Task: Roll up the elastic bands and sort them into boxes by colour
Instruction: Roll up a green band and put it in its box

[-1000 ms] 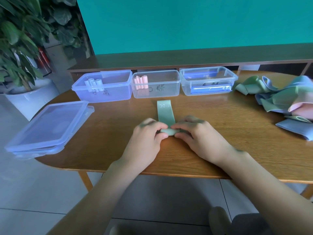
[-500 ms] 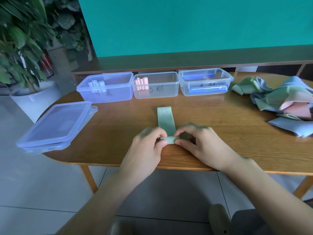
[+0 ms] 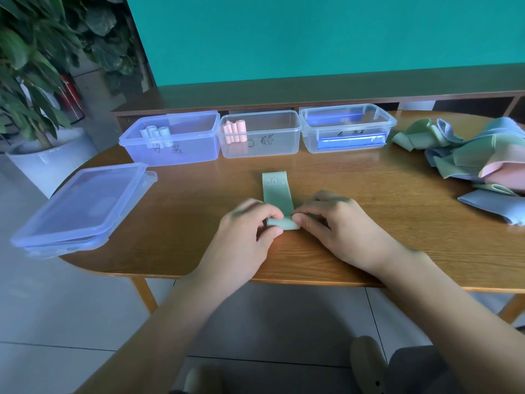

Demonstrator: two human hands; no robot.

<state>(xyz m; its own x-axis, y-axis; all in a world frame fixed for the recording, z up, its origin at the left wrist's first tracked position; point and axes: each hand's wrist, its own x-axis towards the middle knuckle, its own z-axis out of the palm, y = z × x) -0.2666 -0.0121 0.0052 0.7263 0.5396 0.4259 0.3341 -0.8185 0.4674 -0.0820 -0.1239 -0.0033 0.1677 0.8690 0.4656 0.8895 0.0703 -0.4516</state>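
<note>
Near the table's (image 3: 176,260) front edge, a person's left hand (image 3: 244,237) and right hand (image 3: 338,226) pinch the rolled end of a green band (image 3: 277,194), most of it lying flat. White rolls (image 3: 155,132) and pink rolls (image 3: 234,130) fill two back-edge boxes; the pile of unrolled bands (image 3: 468,155) at the right edge suggests much work remains.

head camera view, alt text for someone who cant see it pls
Two hands, left hand and right hand, roll up a green band on a wooden table. Behind stand three open boxes; loose bands lie at right.
</note>
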